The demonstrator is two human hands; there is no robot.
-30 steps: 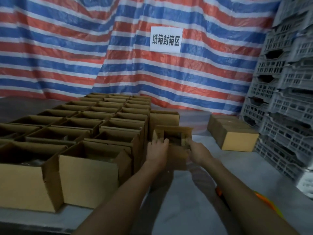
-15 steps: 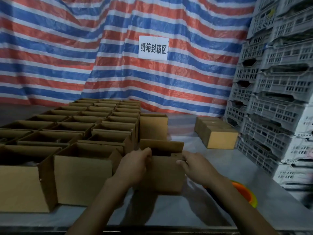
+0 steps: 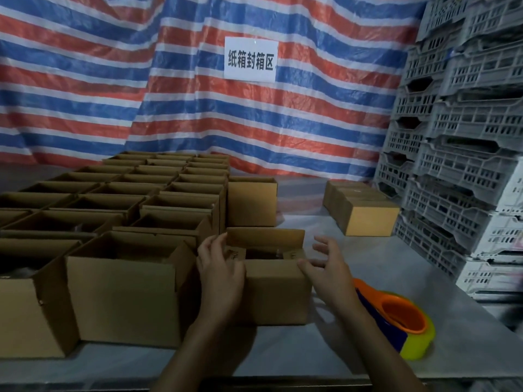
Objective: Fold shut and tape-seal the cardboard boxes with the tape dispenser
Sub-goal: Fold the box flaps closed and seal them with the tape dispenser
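One tape dispenser (image 3: 405,321) (near open box (image 3: 276,291))

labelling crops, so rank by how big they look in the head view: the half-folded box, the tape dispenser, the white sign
1. half-folded box
2. tape dispenser, partly hidden by the right forearm
3. white sign, far back, so true size unsure

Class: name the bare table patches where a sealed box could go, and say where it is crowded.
Bare table lies between the box being folded and the closed boxes, and beyond the tape dispenser toward the crates. Crowded left: open boxes packed together.
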